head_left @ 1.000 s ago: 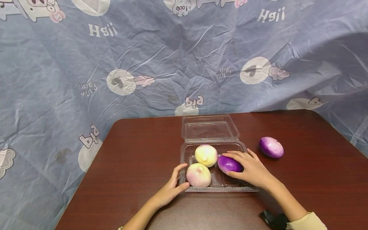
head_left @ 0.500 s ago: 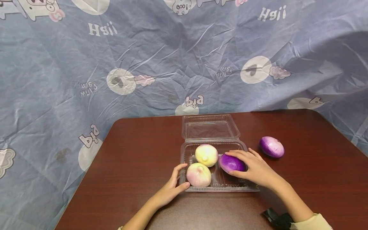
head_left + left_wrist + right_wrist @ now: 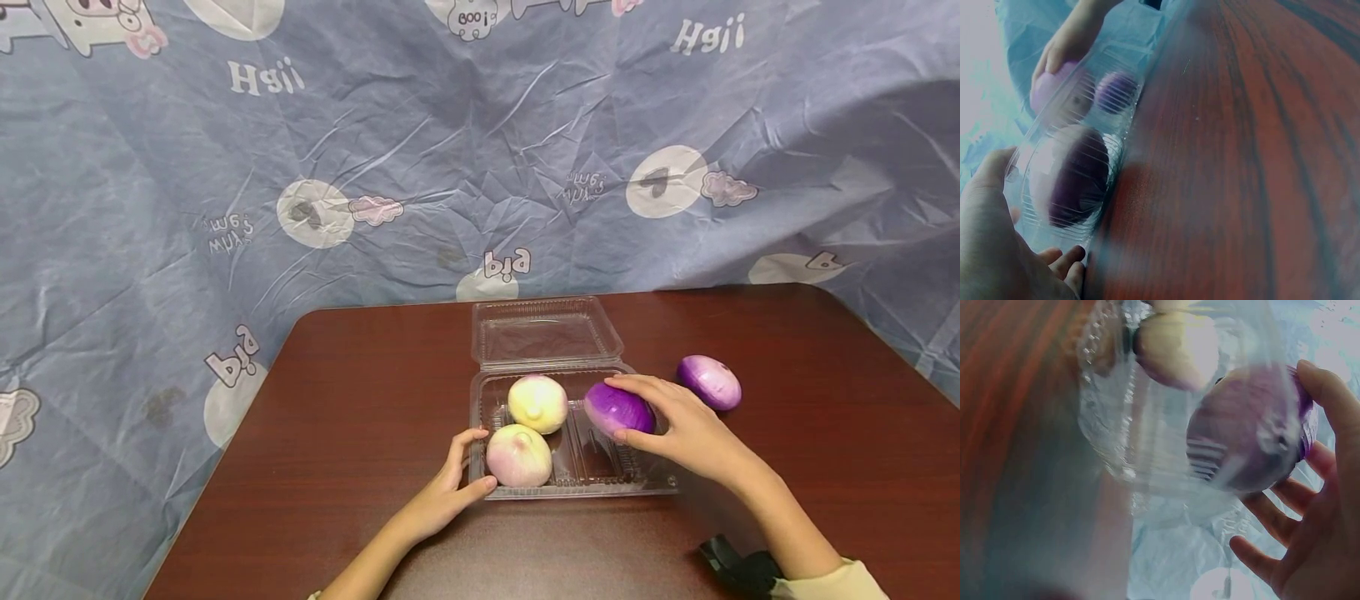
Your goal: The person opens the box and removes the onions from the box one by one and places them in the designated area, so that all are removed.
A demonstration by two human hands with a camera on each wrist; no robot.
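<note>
Purple onion [image 3: 617,410]: shifts right and far at box [image 3: 585,490]'s right side; gripped by right hand [image 3: 686,425], seemingly not yet settled. Box: held by left hand [image 3: 446,496].

Creased blue-grey cloth [image 3: 420,150], printed with pale discs [image 3: 336,218], pink clouds [image 3: 376,210] and lettering [image 3: 245,77], hangs behind the table [image 3: 360,392]. Table is dark red-brown, wood-grained, far corners rounded; dull sheen [image 3: 525,550] lies at near side.

The container [image 3: 585,492] looks glossy plastic, the held onion [image 3: 618,408] smooth, the backdrop [image 3: 450,150] creased cloth.
</note>
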